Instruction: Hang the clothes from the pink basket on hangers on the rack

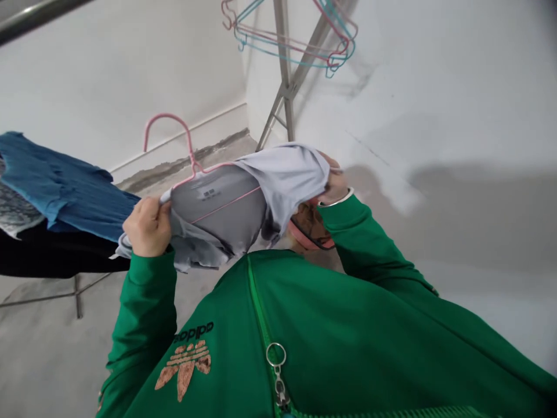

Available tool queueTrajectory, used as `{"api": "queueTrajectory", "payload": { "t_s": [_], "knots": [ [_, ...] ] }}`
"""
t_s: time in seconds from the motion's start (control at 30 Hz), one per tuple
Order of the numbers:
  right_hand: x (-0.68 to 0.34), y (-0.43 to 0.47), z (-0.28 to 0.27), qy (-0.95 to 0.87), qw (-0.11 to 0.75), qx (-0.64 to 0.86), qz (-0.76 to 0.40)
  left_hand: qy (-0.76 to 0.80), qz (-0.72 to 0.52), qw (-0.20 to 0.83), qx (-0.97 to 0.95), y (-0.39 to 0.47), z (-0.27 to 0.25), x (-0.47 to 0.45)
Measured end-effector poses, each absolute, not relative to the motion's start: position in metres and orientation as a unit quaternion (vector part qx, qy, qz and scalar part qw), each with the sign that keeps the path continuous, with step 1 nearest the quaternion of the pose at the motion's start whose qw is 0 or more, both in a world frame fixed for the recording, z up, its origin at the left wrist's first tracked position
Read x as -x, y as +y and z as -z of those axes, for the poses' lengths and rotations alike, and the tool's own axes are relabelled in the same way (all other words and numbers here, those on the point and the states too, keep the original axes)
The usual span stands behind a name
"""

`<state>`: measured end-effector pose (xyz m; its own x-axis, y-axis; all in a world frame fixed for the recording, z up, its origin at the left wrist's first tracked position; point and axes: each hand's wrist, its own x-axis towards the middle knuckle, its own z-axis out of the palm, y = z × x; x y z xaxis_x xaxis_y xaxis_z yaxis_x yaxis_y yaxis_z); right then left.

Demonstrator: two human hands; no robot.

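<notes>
A light grey shirt (pixel 285 165) hangs on a pink hanger (pixel 191 152) in front of my chest. The hanger's hook points up, and its lower bar shows through the wide neck opening. My left hand (pixel 149 226) is closed on the shirt at one shoulder, fingers curled over the cloth. At the other shoulder my right hand (pixel 335 181) grips the fabric; its fingers are partly hidden behind the shirt. Whether either hand also holds the hanger's ends under the cloth cannot be seen.
Blue cloth (pixel 73 186) and a black garment (pixel 56 252) hang at the left. Several pink and blue hangers (pixel 300 49) hang by a metal rack (pixel 285 90) at the back. A pink-rimmed basin or basket (pixel 304 235) sits below the shirt. White walls (pixel 456 116) stand close on the right.
</notes>
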<state>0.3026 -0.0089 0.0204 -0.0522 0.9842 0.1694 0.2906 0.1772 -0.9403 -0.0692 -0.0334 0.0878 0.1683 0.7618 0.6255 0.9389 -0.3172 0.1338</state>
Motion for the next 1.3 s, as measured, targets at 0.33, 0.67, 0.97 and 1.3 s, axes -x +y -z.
{"api": "queueTrajectory", "payload": {
  "t_s": [0.33, 0.67, 0.97, 1.3],
  "knots": [
    [-0.328, -0.004, -0.008, -0.491, 0.531, 0.462, -0.514, -0.525, 0.308, 0.156, 0.778, -0.035, -0.096, 0.078],
    [-0.280, 0.015, -0.028, -0.715, 0.389, 0.518, -0.263, -0.502, 0.296, 0.179, 0.792, -0.044, -0.089, 0.081],
    [-0.358, 0.031, -0.037, -0.698, 0.194, 0.653, -0.220, -0.560, 0.308, 0.180, 0.747, -0.050, -0.084, 0.106],
    [-0.343, -0.004, -0.097, -0.868, 0.277, 0.387, -0.139, -0.520, 0.349, 0.196, 0.755, -0.035, -0.085, 0.103]
  ]
}}
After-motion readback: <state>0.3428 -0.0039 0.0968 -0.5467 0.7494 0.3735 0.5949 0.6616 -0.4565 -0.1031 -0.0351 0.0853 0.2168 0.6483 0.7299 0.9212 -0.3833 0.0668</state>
